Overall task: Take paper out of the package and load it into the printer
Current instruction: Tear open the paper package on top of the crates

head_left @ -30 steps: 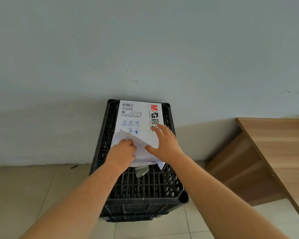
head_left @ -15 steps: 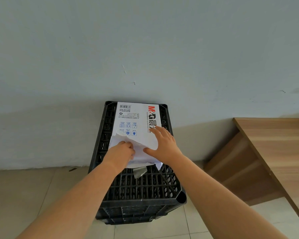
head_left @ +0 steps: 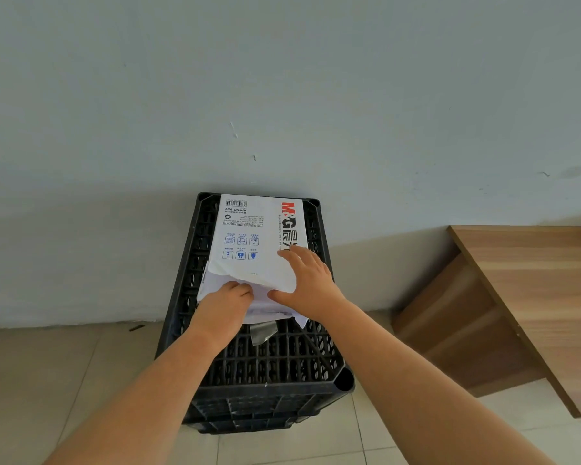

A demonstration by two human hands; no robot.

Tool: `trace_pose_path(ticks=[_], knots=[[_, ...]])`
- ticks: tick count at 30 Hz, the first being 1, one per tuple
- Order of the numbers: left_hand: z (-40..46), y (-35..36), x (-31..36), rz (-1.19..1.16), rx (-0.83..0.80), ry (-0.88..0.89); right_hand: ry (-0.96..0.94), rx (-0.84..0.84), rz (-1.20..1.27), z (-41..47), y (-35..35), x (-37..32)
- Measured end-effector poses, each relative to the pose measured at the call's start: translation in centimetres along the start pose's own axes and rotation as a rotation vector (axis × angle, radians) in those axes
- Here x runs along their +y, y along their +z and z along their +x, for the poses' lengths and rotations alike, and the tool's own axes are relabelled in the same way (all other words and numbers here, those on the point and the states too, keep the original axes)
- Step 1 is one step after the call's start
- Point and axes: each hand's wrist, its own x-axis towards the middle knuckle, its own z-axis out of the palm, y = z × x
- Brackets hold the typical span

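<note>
- Fingers of the left hand (head_left: 227, 302) are curled together, tucked into the torn near end of the paper package (head_left: 255, 243), pinching the sheets there.
- Right hand (head_left: 307, 280) lies flat on the package's right side, fingers spread slightly, thumb at the ragged wrapper edge.
- Package sits centre frame on top of a black plastic crate (head_left: 275, 360), its long axis running from the viewer toward the wall (head_left: 282, 95), opened end nearest the viewer and barcode end at the far rim.
- White sheets (head_left: 269, 308) show beneath the torn flap.
- Wooden counter (head_left: 530, 280) stands at the right edge, apart from the crate, on a tiled floor (head_left: 47, 370).
</note>
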Motion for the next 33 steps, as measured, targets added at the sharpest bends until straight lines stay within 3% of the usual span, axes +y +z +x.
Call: trace_pose_path(ticks=[18, 29, 33], knots=[[-3.8, -0.1, 2.5, 0.037, 0.047, -0.041, -0.108, -0.102, -0.077, -2.0, 0.2, 0.6], [-6.2, -2.1, 3.3, 0.014, -0.062, -0.042, -0.071, -0.054, -0.091, -6.7, 0.4, -1.2], [-7.2, -3.1, 3.5, -0.094, -0.070, -0.050, -0.039, -0.055, -0.089, -8.2, 0.9, -2.3]])
